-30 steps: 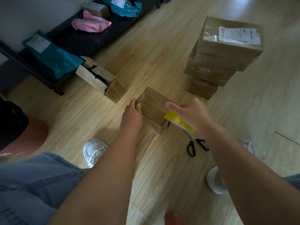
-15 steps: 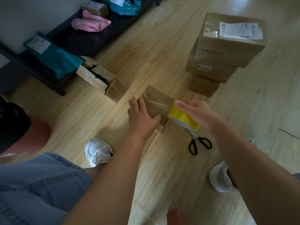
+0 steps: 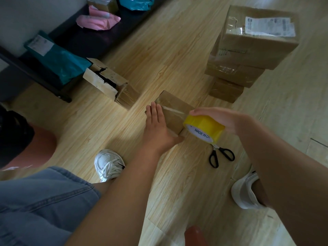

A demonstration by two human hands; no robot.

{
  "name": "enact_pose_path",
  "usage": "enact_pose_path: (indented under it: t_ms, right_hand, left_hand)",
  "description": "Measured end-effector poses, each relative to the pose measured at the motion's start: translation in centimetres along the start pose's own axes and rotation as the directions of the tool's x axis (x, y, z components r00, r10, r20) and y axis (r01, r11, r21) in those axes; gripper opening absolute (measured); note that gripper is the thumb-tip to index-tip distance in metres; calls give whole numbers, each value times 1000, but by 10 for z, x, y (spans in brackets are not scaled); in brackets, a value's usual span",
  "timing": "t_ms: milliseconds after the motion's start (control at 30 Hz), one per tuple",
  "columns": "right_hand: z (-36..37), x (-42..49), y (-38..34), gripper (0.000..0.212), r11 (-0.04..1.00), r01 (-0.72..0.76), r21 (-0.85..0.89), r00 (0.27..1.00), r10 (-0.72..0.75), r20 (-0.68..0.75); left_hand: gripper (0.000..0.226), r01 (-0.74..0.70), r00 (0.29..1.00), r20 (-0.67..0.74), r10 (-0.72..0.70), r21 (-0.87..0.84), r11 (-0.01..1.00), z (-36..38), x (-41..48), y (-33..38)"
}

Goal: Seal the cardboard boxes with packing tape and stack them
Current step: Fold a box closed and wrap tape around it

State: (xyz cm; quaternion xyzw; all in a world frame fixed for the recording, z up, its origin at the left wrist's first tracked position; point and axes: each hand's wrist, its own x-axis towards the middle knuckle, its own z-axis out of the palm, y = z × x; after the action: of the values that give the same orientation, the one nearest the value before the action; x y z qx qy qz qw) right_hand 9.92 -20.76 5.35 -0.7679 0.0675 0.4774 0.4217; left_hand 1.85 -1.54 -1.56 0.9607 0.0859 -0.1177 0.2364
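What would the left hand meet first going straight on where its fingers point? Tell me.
Likely nothing near: the left hand points past the taped box onto bare floor, narrowly right of the open box; the dark shelf lies far beyond.

Left hand (image 3: 158, 128) flat against small box (image 3: 174, 110) on floor; right hand (image 3: 225, 119) holds yellow tape roll (image 3: 204, 127) at box edge.

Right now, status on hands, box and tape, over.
Left hand flat on small box, fingers straight. Right hand grips yellow tape roll at box's near end. Scissors on floor beside roll, not blocking.
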Motion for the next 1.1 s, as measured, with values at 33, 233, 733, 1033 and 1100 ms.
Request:
enact_pose_path:
  t_ms: [33, 233, 733, 1033, 1100]
  right_hand:
    - [1, -1, 0, 62, 1000, 5, -9, 1000, -5, 13]
    - [6, -2, 8, 41, 998, 6, -60, 1000, -4, 25]
    - [10, 14, 36, 54, 985, 24, -172, 997, -35, -63]
    - [5, 22, 48, 50, 999, -34, 13, 997, 33, 64]
    - [6, 23, 50, 40, 999, -47, 22, 994, 45, 97]
  left_hand:
    - [135, 3, 1000, -5, -3, 7, 1000, 0, 1, 1]
    - [134, 19, 996, -85, -15, 52, 998, 4, -2, 1]
    - [121, 21, 999, -38, -16, 124, 992, -4, -3, 1]
    - [119, 12, 1000, -6, -11, 189, 982, -6, -3, -3]
    - [120, 8, 1000, 13, -11, 203, 979, -8, -2, -3]
